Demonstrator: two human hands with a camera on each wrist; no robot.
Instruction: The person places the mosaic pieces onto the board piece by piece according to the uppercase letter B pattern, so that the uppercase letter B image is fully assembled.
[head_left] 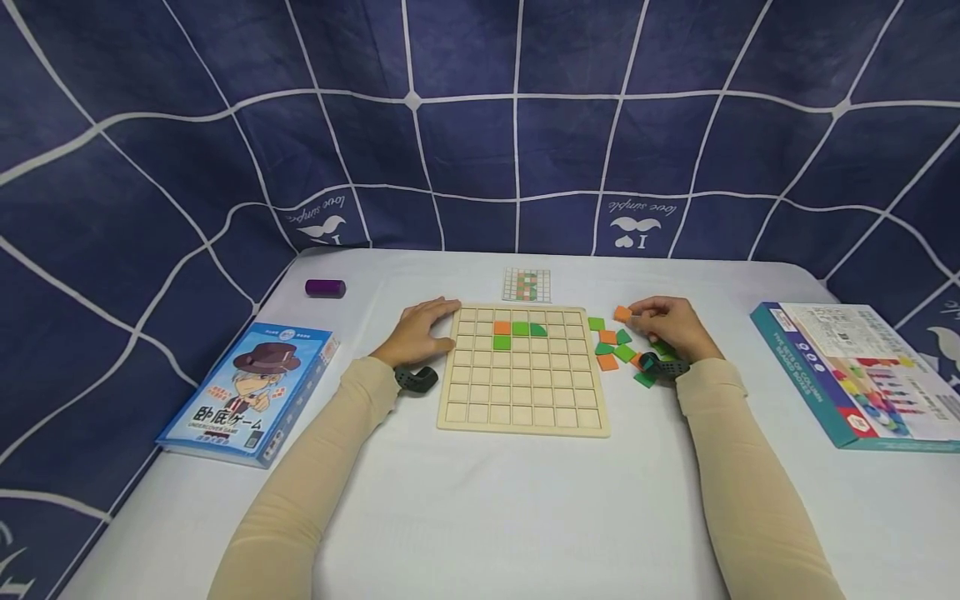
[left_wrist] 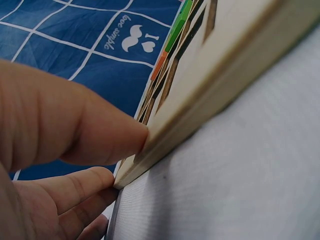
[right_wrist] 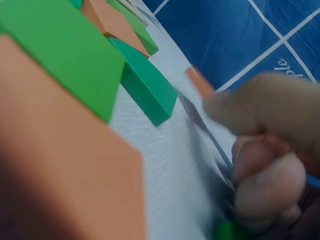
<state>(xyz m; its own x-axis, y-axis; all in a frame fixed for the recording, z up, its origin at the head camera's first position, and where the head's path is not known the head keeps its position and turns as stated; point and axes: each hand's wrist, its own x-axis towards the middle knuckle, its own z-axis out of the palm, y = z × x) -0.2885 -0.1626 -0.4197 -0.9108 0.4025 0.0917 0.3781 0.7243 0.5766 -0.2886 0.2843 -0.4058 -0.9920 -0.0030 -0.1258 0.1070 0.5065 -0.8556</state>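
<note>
My left hand [head_left: 418, 331] is touching one gridded board [head_left: 521, 395] at its left edge, thumb and fingers spread. The board is holding four tiles [head_left: 502, 342] — one orange, three green. To its right, my right hand [head_left: 667, 323] is pinching one orange tile [head_left: 622, 314], squarish, showing no clear long axis, its free side facing left. One pattern card [head_left: 527, 285] is lying behind the board.

Pinched orange tile [right_wrist: 199, 81] partly hidden behind the blurred right hand [right_wrist: 272, 172]
</note>
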